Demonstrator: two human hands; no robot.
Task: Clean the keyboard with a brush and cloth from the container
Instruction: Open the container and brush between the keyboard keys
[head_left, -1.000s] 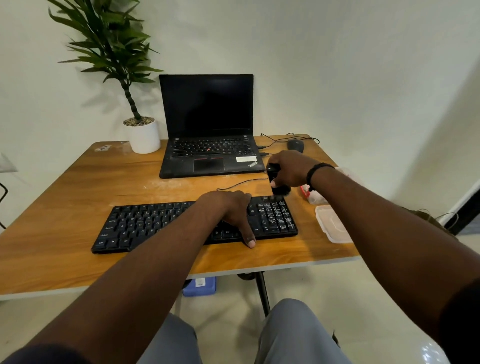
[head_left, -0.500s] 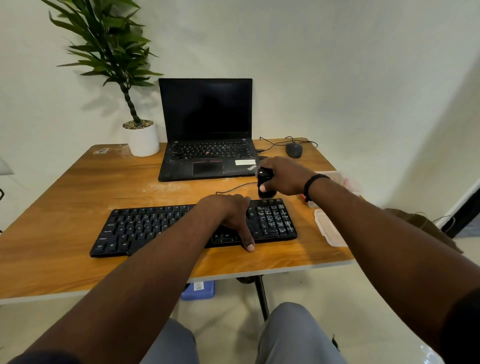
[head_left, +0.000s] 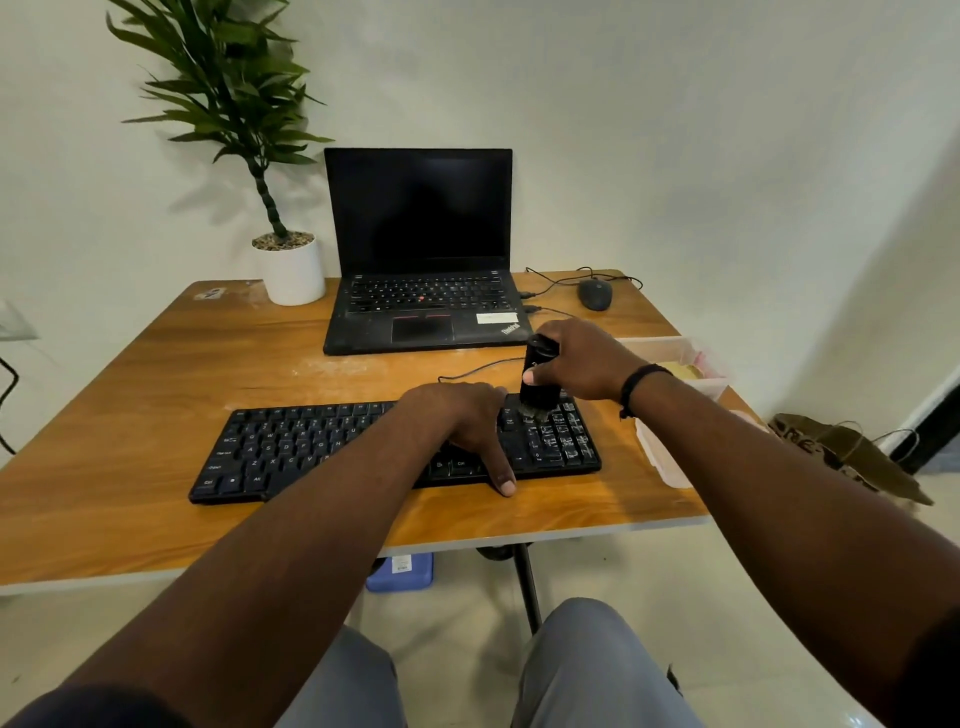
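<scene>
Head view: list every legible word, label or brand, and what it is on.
"ThinkPad": laptop palm rest, lower right corner.
"Ctrl", "Alt": keyboard bottom row; other key legends too small.
White sticker on laptop: unreadable.
Brown paper bag: print too blurred.
</scene>
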